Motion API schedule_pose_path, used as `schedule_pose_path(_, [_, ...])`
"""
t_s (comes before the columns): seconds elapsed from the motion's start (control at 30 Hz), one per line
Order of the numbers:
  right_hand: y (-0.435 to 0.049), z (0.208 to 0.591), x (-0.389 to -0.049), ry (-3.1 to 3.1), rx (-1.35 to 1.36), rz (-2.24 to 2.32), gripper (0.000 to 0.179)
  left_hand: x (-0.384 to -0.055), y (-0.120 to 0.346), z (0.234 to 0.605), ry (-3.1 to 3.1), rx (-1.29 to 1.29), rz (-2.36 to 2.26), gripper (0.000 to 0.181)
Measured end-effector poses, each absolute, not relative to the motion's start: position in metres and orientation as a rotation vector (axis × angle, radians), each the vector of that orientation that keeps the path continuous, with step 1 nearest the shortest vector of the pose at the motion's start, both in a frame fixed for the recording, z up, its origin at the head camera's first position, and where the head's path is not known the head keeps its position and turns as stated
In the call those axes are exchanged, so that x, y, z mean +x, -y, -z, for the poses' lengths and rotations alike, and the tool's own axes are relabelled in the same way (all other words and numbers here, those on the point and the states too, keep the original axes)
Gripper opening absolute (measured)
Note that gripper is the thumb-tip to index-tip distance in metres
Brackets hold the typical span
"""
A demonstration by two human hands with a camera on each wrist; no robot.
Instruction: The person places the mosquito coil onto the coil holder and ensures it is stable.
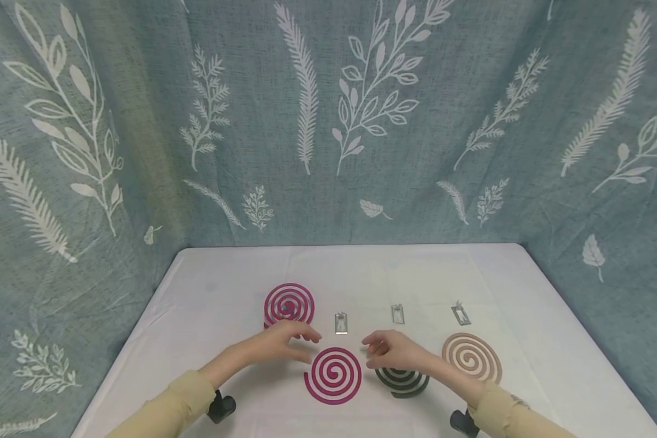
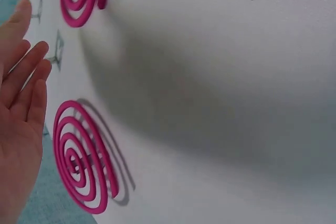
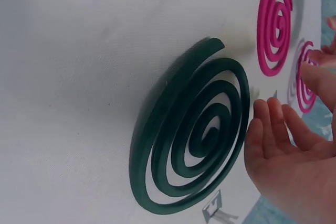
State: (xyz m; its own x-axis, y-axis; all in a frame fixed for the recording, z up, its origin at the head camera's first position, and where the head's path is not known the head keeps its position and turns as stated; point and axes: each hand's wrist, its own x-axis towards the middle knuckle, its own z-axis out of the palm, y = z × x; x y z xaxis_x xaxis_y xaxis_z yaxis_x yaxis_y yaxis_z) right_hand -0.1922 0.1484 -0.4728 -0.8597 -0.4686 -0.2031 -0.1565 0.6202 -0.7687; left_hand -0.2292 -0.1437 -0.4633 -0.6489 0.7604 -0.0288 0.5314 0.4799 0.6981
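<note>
My left hand (image 1: 278,342) hovers over the white tabletop, fingers extended and holding nothing. Just beyond it a magenta mosquito coil (image 1: 289,304) sits raised on a stand, its shadow offset below in the left wrist view. Between my hands a second magenta mosquito coil (image 1: 334,372) lies flat. My right hand (image 1: 398,351), loosely bent and holding nothing, is above the dark green mosquito coil (image 3: 210,140) and partly hides it in the head view. A tan mosquito coil (image 1: 471,360) lies to the right, beside my right forearm.
Three small metal coil stands (image 1: 341,331) lie in a row behind the coils, the rightmost one (image 1: 462,314) tilted. A patterned blue-grey curtain (image 1: 328,201) encloses the white table (image 1: 241,267) at the back and sides.
</note>
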Motion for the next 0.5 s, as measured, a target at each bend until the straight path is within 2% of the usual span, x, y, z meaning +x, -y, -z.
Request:
schedule_pose_path(0.27, [-0.141, 0.477, -0.189, -2.591, -0.717, 0.895, 0.046, -0.227, 0.141, 0.476, -2.448, 1.122, -0.756, 0.055])
schedule_pose_path(0.5, [-0.135, 0.477, -0.188, -2.645, -0.784, 0.722, 0.050, -0.223, 0.143, 0.483, -2.479, 1.115, -0.721, 0.063])
